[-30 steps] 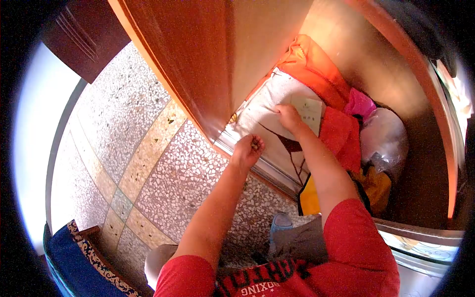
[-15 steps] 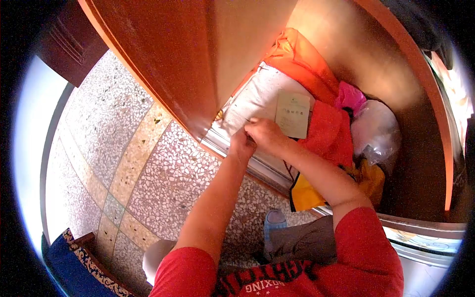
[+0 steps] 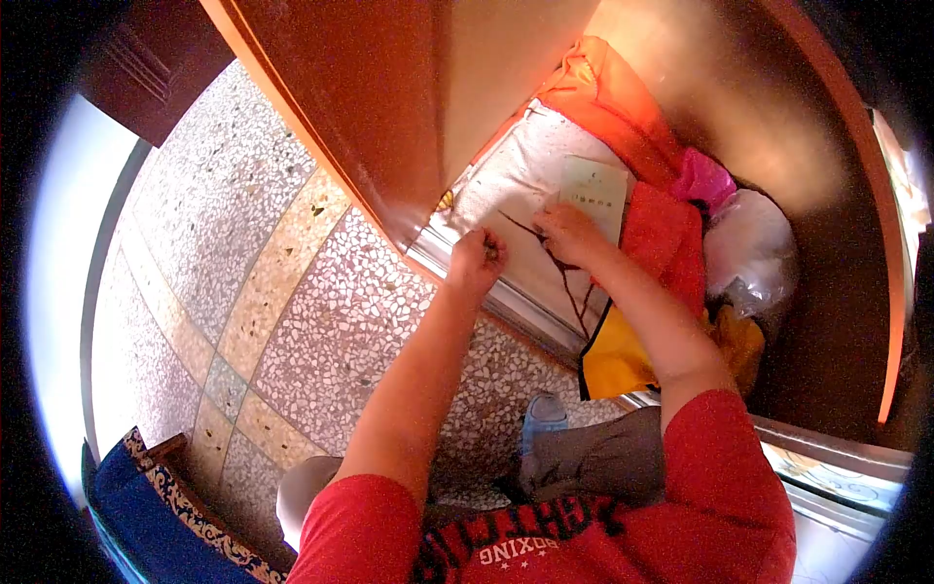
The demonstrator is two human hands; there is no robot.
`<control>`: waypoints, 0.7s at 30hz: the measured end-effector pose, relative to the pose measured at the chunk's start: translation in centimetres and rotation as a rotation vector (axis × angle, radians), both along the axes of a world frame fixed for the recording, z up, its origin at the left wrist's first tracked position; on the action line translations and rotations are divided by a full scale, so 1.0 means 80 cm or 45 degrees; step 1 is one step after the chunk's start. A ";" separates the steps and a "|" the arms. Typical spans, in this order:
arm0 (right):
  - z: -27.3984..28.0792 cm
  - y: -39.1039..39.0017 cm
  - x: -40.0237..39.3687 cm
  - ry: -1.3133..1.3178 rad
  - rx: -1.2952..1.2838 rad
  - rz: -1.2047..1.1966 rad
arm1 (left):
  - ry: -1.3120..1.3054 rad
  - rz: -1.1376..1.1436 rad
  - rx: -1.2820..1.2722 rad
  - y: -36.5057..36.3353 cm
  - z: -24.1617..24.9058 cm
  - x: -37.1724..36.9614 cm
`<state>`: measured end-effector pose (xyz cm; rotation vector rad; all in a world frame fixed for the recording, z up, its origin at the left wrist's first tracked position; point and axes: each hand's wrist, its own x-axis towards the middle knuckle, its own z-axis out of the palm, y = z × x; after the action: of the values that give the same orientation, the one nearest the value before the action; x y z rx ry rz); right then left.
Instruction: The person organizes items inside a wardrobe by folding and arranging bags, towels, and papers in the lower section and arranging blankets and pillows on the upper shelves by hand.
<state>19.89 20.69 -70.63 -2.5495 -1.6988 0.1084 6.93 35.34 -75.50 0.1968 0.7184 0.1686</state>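
Note:
My left hand (image 3: 477, 261) is closed over the front edge of the cabinet, with something small and dark showing between its curled fingers, too small to name. To its right, my right hand (image 3: 572, 234) has its fingers bent and pressed together over a white cloth with a brown branch pattern (image 3: 506, 175). Whatever those fingers hold, if anything, is hidden. A pale paper packet (image 3: 595, 185) with small print lies on the cloth, just beyond the right hand's fingertips.
Beside the white cloth lie orange cloth (image 3: 613, 92), red cloth (image 3: 662, 238), a pink bundle (image 3: 704, 180), a clear plastic bag (image 3: 749, 243) and yellow cloth (image 3: 618, 355). A wooden door (image 3: 341, 88) stands open on the left. Speckled floor (image 3: 341, 321) runs along the cabinet's metal track.
My hands were together over the cloth's front edge and are now apart. The right hand has moved right and toward the packet, uncovering the branch pattern. The view has shifted slightly.

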 end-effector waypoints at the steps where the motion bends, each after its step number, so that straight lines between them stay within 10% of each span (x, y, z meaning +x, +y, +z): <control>1: -0.018 -0.002 0.005 0.071 0.043 -0.003 | -0.021 -0.004 0.046 -0.001 -0.013 0.002; 9: 0.032 0.052 -0.022 0.832 0.284 -0.211 | -0.187 -0.348 1.075 0.005 -0.050 -0.003; 11: 0.033 0.074 -0.038 0.821 0.369 0.203 | -0.107 -0.451 1.242 0.008 -0.051 0.000; 13: 0.044 0.089 -0.040 0.832 0.329 0.093 | -0.554 -0.130 0.794 0.008 -0.081 0.004; 15: 0.044 0.104 -0.032 0.844 0.288 -0.011 | -0.481 -0.226 0.924 0.022 -0.105 0.009; 17: 0.015 0.119 -0.007 0.635 0.543 -0.213 | -0.109 -0.194 0.021 0.033 -0.052 0.006; 21: -0.034 0.152 0.002 0.234 0.513 -0.381 | 0.010 0.006 -0.075 0.028 0.020 -0.007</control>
<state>20.05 32.83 -73.38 -2.3665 -1.1254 -0.0167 6.34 37.57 -73.91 0.1401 0.7311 0.1509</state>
